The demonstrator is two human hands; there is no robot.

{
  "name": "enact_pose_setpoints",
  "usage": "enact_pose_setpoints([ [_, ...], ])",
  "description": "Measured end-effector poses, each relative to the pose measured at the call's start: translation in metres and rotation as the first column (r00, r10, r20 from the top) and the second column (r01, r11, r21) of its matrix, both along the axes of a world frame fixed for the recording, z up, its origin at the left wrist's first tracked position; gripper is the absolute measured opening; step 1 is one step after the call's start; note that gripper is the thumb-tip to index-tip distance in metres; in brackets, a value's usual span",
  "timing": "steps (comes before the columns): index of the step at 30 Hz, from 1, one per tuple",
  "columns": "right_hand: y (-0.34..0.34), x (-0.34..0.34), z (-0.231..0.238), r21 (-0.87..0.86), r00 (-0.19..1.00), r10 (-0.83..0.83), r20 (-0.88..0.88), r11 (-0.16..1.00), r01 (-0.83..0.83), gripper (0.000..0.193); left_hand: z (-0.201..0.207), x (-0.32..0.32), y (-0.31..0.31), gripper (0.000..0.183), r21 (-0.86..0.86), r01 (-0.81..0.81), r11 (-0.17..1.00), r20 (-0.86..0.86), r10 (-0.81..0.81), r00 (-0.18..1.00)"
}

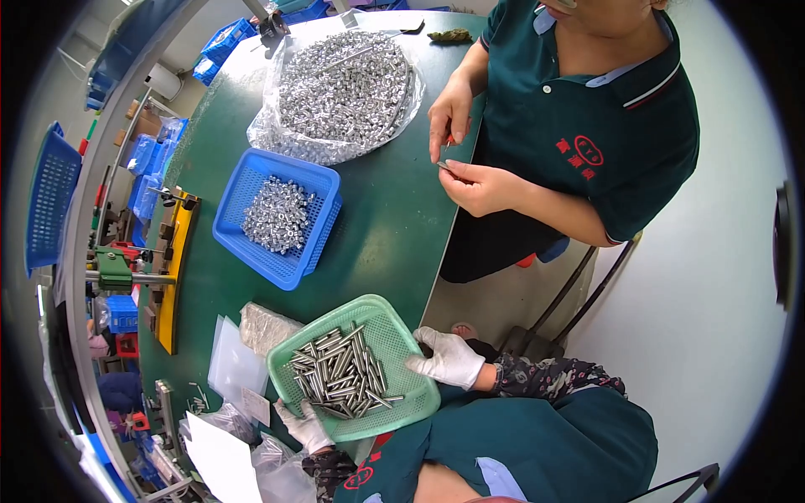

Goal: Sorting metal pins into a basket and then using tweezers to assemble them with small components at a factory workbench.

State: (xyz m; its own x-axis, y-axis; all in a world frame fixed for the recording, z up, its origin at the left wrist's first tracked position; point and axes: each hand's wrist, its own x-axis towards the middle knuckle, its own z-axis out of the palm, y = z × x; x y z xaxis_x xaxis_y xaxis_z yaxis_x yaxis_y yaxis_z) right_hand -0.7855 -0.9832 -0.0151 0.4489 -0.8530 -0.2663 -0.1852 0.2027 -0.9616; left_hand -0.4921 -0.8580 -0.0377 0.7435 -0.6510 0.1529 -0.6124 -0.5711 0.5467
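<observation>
A light green plastic basket holds a pile of shiny metal pins and sits tilted near the front of the table. My left hand, in a white glove, grips its near left side. On its right edge is my right hand, also gloved, with the thumb and fingers closed at the rim. The fingertips under the basket are hidden. Just beyond its far left corner lies a plastic-wrapped block.
A co-worker's hands hold a small part and an orange-tipped item across the table. A blue basket of small metal fittings and a large clear bag full of similar pieces stand on the green table. A yellow-edged fixture is at left.
</observation>
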Motion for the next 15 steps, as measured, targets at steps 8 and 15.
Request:
enact_pose_setpoints([
  [8, -0.0007, -0.0005, 0.0011, -0.012, 1.0, -0.003, -0.023, 1.0, 0.003, 0.051, 0.0068, -0.0043, -0.0031, 0.055, 0.019, 0.014, 1.0, -0.019, -0.013, 1.0],
  [15, -0.0012, 0.0002, 0.0003, -0.021, 1.0, 0.006, -0.006, 1.0, -0.007, 0.05, 0.0068, -0.0034, -0.002, 0.054, 0.041, 0.01, 0.999, -0.014, -0.009, 1.0],
])
